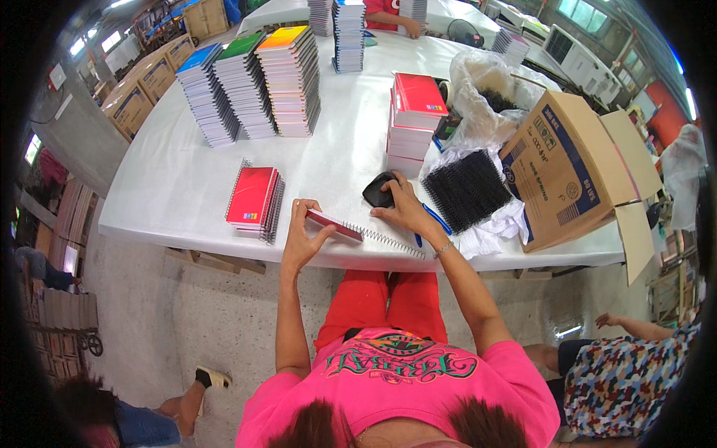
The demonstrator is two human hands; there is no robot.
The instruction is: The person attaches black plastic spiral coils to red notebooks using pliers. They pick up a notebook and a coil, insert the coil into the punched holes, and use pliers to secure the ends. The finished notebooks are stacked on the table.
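— Holding anything in the left hand [302, 237]?

— Yes, gripping a red notebook [333, 223], with fingers and thumb clamped on its left end. Held up on edge, close to the near side of the white table [160, 183], around the middle.

— And at the notebook's right end?

— Met there by a thin wire coil [390, 241], running out rightward to just beside the right wrist. Cannot tell how far threaded through the pages.

— Doing what with the right hand [410, 210]?

— Reaching to a small black object [376, 195], with fingertips at its right side and thumb set apart, nearer. Cannot tell whether clamped on it or merely touching.

— Anything under that wrist?

— Partly hidden there, a blue-handled tool [436, 219], showing on both sides.

— Further right?

— Heaped on crumpled white sheeting [489, 237], many black coils [467, 191]; beyond them, tilted and open toward the right, a cardboard box [556, 168].

— And left of the left hand?

— Piled just beside, a few red spiral notebooks [252, 196]. Farther left, in tall stacks, blue-topped notebooks [209, 101], green-topped notebooks [246, 89] and yellow-topped notebooks [290, 82].

— Beyond the black object?

— Standing a little farther off, a stack of red-covered books [414, 123].
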